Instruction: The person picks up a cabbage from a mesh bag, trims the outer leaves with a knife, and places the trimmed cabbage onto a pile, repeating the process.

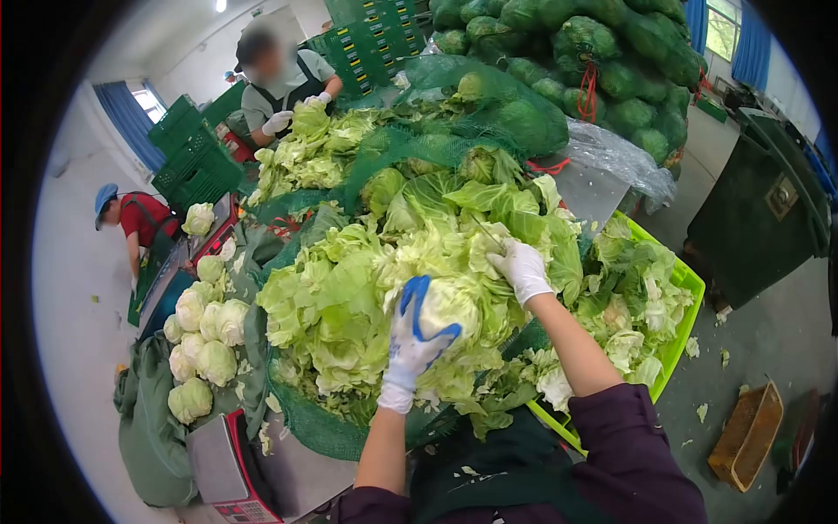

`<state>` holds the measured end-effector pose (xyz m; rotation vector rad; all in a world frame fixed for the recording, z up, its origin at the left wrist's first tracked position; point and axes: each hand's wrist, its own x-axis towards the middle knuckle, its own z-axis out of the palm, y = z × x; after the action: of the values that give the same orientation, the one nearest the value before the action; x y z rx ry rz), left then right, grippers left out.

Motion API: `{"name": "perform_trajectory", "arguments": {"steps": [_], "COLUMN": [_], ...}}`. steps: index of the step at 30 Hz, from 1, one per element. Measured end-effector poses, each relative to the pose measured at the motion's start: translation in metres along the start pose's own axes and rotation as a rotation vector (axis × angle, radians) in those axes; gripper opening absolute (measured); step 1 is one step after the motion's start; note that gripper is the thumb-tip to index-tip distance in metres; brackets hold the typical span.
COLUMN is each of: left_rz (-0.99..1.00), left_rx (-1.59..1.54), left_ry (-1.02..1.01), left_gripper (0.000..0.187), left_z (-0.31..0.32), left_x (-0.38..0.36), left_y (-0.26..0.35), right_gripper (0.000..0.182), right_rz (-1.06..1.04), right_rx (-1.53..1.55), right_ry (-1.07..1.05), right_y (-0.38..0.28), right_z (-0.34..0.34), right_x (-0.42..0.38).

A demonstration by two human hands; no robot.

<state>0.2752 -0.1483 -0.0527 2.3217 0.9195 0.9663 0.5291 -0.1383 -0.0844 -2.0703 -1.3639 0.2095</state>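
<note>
My left hand, in a white glove with blue fingers, grips a pale trimmed cabbage with thumb and fingers apart around it. To its right, my right hand in a white glove is closed. A thin dark edge juts from its fingers toward the upper left, perhaps a blade, but I cannot make it out. Loose cabbage leaves heap around both hands on green netting. Whole cabbages with outer leaves lie just beyond.
Several trimmed cabbages sit at left, near a red-edged scale. A lime crate of leaves stands at right, with a dark bin and brown box beyond. Netted cabbages are stacked behind. A gloved co-worker works opposite; another bends at far left.
</note>
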Motion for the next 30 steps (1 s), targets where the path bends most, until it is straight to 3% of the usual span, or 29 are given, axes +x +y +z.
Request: {"name": "perform_trajectory", "arguments": {"steps": [2, 3, 4, 5, 7, 9, 10, 13, 14, 16, 19, 21, 25, 27, 29, 30], "left_rz": [-0.095, -0.112, -0.137, -0.154, -0.088, -0.079, -0.009, 0.011, -0.029, -0.036, -0.015, -0.075, 0.034, -0.017, -0.398, -0.250], "left_rx": [-0.272, -0.266, -0.314, -0.362, -0.193, -0.105, 0.016, 0.103, -0.041, -0.018, 0.001, -0.080, -0.019, -0.015, -0.909, -0.749], "left_ry": [0.010, 0.012, 0.002, -0.006, 0.021, 0.016, 0.066, 0.070, 0.101, 0.079, 0.077, 0.093, 0.114, 0.177, 0.038, 0.065], "left_gripper": [0.087, 0.087, 0.088, 0.089, 0.088, 0.088, 0.087, 0.087, 0.084, 0.083, 0.079, 0.078, 0.071, 0.073, 0.083, 0.092], "left_z": [-0.003, -0.002, -0.004, -0.005, -0.007, -0.001, 0.002, 0.006, 0.005, 0.004, 0.006, 0.007, 0.004, 0.004, -0.012, -0.006], "left_x": [-0.019, -0.029, -0.032, -0.031, -0.026, -0.023, -0.018, -0.016, -0.014, -0.012, -0.004, -0.004, -0.025, -0.035, -0.025, -0.020], "left_y": [-0.013, -0.019, -0.020, -0.021, -0.009, -0.005, 0.006, 0.010, 0.009, 0.008, 0.003, 0.007, 0.003, 0.000, 0.014, -0.005], "right_gripper": [0.035, 0.037, 0.056, 0.056, 0.082, 0.104, 0.107, 0.075, 0.075, 0.055, 0.044, 0.043, 0.040, 0.050, 0.067, 0.067], "right_rz": [-0.012, -0.020, 0.063, 0.057, 0.043, -0.134, -0.095, -0.072, -0.072, 0.049, 0.038, 0.053, 0.050, 0.044, -0.069, -0.075], "right_rx": [0.005, 0.008, -0.043, -0.037, 0.086, 0.142, -0.017, 0.067, 0.065, 0.175, 0.121, 0.024, -0.074, -0.037, 0.061, 0.060], "right_ry": [0.027, 0.057, -0.035, -0.034, 0.049, -0.057, -0.195, -0.314, -0.317, -0.265, -0.253, -0.228, -0.158, -0.216, -0.013, -0.015], "right_y": [0.005, 0.006, 0.005, -0.011, -0.059, -0.078, -0.085, -0.082, -0.082, -0.082, -0.074, -0.058, -0.035, -0.036, -0.058, -0.072], "right_z": [0.004, 0.008, 0.003, -0.013, -0.056, -0.057, -0.046, -0.035, -0.033, -0.024, -0.019, -0.005, -0.001, 0.003, -0.021, -0.031], "right_x": [-0.001, -0.004, 0.001, -0.007, -0.044, -0.075, -0.083, -0.079, -0.074, -0.061, -0.040, -0.026, -0.007, -0.011, -0.029, -0.041]}}
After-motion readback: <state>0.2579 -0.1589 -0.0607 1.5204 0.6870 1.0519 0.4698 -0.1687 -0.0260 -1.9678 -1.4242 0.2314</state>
